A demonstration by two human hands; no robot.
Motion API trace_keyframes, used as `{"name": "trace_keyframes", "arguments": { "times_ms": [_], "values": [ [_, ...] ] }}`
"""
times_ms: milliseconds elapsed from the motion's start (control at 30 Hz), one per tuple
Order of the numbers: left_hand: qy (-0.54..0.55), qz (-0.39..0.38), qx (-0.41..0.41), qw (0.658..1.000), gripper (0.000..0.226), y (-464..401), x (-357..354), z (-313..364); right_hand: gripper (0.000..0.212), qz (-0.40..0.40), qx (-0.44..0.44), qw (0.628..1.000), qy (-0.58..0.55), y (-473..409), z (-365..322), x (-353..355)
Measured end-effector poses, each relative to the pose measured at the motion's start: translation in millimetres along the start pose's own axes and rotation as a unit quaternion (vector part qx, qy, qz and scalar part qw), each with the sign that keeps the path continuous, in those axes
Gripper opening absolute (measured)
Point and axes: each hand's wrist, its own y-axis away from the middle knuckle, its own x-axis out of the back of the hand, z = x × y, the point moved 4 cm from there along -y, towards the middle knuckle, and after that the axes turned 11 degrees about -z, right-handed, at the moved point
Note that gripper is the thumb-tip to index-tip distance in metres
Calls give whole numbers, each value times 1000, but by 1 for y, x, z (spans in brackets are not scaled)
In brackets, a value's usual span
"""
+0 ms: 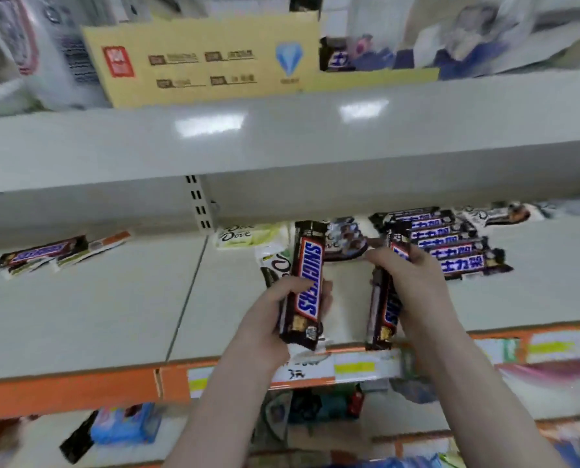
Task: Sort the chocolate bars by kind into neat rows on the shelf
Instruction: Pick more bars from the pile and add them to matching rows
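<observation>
Snickers bar, gripped in the left hand, points lengthwise into the shelf, while the right hand, clutching another, is nearer the Snickers row beyond

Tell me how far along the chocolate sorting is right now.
Partly done. A fanned row of Snickers bars already lies at the back right of the shelf. The left hand and right hand each grip Snickers. Still loose: Dove bars behind the hands, and a stray Snickers with white bars far left.
</observation>
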Motion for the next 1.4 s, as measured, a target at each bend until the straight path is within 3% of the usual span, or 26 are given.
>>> {"name": "trace_keyframes", "arguments": {
  "times_ms": [33,133,233,333,467,600,700,800,967,1067,1200,1300,1400],
  "values": [
    [24,-3,-7,1000,36,-2,-4,-4,14,-1,-3,1000,-1,0,-1,9],
    [16,-11,7,1000,39,-6,-12,-13,38,6,-1,1000,17,1,-2,33],
    [-12,-9,11,1000,35,-6,-13,-15,10,8,2,998,66,3,-6,49],
    [-5,-8,-6,1000,37,-8,-14,-16,18,1,-1,997,79,2,-11,61],
    [-36,7,11,999,29,-12,-26,-26,13,-29,24,999,4,2,-22,78],
    [-110,43,49,992,28,-21,-41,-42,32,-61,25,994,-82,-2,-22,103],
    [-149,70,45,985,29,-35,-57,-55,22,-88,31,987,-129,-10,-23,122],
    [-196,69,29,978,8,-49,-81,-70,20,-106,23,980,-164,-20,-28,143],
    [-321,69,27,944,8,-72,-118,-100,20,-134,-4,969,-205,-33,-28,193],
    [-328,58,19,943,7,-80,-138,-115,22,-139,-9,978,-156,-42,-27,214],
    [-272,107,-33,956,8,-84,-155,-116,33,-183,15,983,-5,-51,-41,218],
    [-246,140,-69,957,18,-87,-164,-109,30,-268,55,951,141,-54,-56,208],
    [-282,120,-80,949,7,-88,-175,-103,24,-311,67,925,207,-54,-58,198]
  ]
}}
